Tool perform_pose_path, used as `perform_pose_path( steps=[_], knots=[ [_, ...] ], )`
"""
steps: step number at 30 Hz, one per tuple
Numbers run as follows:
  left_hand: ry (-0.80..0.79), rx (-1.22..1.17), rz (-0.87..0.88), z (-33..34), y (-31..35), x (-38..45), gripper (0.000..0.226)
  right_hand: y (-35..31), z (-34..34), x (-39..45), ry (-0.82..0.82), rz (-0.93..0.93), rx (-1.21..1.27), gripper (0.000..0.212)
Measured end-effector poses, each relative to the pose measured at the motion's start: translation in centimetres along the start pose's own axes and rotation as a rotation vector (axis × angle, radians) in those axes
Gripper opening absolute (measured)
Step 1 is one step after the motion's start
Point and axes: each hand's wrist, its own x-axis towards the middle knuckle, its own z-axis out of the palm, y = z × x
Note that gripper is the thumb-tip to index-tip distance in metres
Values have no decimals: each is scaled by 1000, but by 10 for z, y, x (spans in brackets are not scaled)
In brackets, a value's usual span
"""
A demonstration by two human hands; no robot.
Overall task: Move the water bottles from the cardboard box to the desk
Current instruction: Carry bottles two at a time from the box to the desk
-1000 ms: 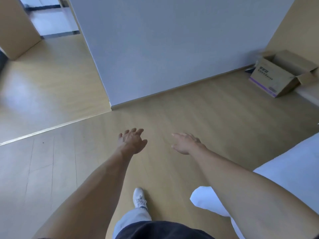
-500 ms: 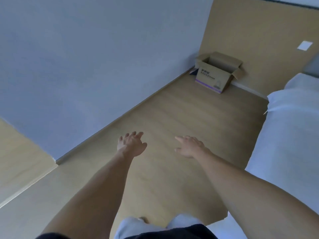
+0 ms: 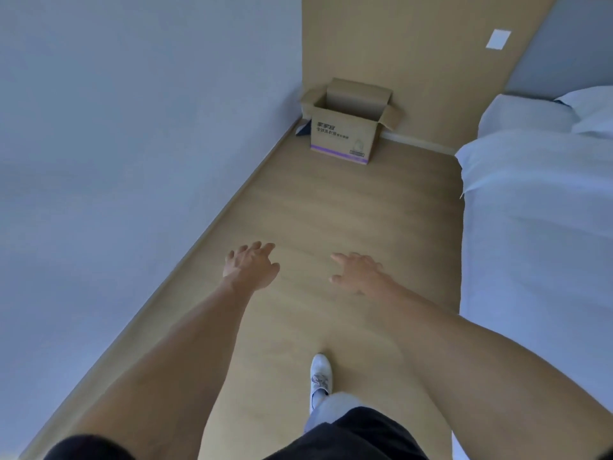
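A brown cardboard box (image 3: 343, 137) with dark print and a purple stripe stands on the wooden floor in the far corner, its flaps open. Its inside is hidden from here, and no water bottles or desk are in view. My left hand (image 3: 252, 265) and my right hand (image 3: 356, 273) are stretched out in front of me above the floor, well short of the box. Both hands have relaxed, spread fingers and hold nothing.
A grey-white wall (image 3: 116, 144) runs along the left. A bed with white bedding (image 3: 537, 210) fills the right side. The strip of wooden floor (image 3: 348, 210) between them leads to the box. My white shoe (image 3: 320, 373) steps forward on it.
My view has swung right and moved forward, so the box has shifted from the far right to the centre and looks nearer. My hands stay outstretched and empty.
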Motion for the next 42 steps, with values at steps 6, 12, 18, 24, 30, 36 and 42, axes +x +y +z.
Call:
perform_pose_path(
  steps=[6, 12, 18, 24, 30, 36, 42],
  knots=[
    [35, -7, -1, -63, 32, 121, 58, 38, -79, 94, -21, 20, 3, 69],
    [-5, -7, 44, -94, 66, 216, 57, 67, -132, 165, -29, 42, 25, 68],
    [-21, 12, 106, -116, 84, 323, 57, 92, -170, 250, -17, 114, 50, 69],
    [-24, 5, 166, -147, 86, 453, 56, 104, -223, 353, 0, 187, 62, 68],
    [-53, -4, 214, -202, 81, 589, 54, 97, -296, 453, -16, 271, 84, 69],
    [-66, 0, 255, -243, 86, 692, 52, 92, -361, 537, -18, 279, 119, 66],
    [-85, 4, 259, -267, 102, 795, 51, 105, -412, 641, -21, 224, 160, 66]
  ],
)
